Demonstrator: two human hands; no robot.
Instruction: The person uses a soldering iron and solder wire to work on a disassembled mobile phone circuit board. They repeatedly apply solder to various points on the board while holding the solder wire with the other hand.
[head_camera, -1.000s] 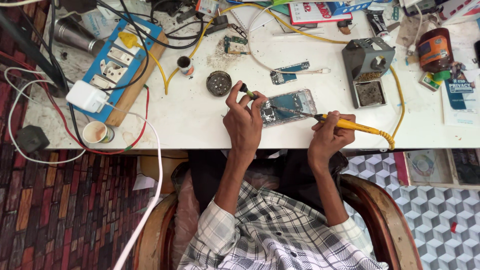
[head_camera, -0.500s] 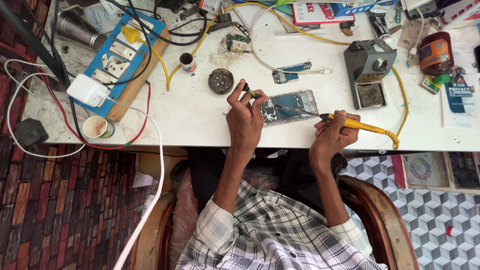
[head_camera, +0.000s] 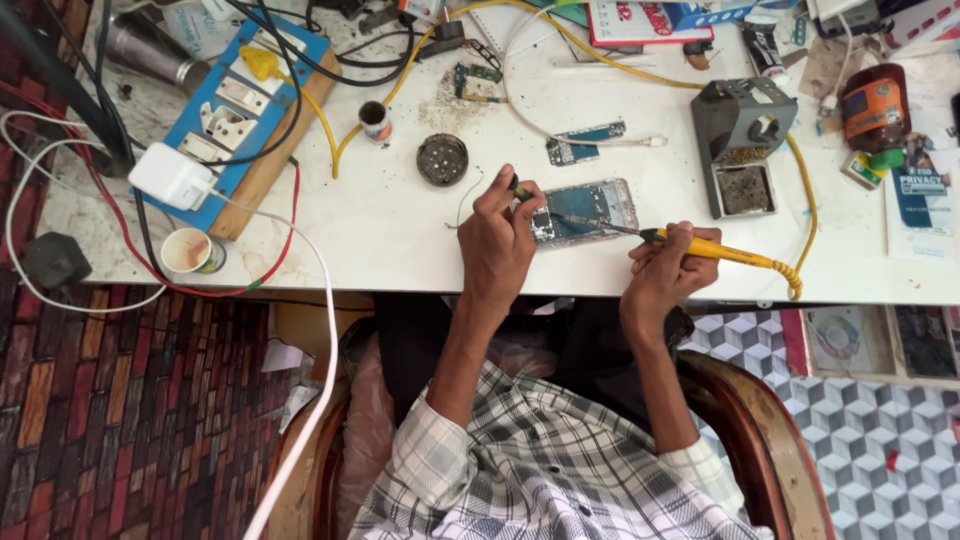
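The opened phone (head_camera: 585, 210) lies flat on the white bench (head_camera: 400, 230), just above centre of the frame, near the bench's lower edge. The left hand (head_camera: 500, 245) rests on the phone's left end, its fingers closed around a small dark tool (head_camera: 519, 188) held upright over the board. The right hand (head_camera: 665, 270), to the lower right of the phone, has its fingers wrapped around the yellow soldering iron (head_camera: 700, 245); the thin tip reaches left and touches the phone's inside. The iron's yellow cable (head_camera: 800, 200) loops up the right side past the grey iron stand (head_camera: 740, 130). A small circuit board (head_camera: 585, 143) lies just above the phone, a round tin (head_camera: 442, 159) to its upper left. Farther left sit a blue power strip (head_camera: 250, 110), a white adapter (head_camera: 172, 177) and a paper cup (head_camera: 190, 252). An orange-lidded jar (head_camera: 872, 110) stands at the upper right.
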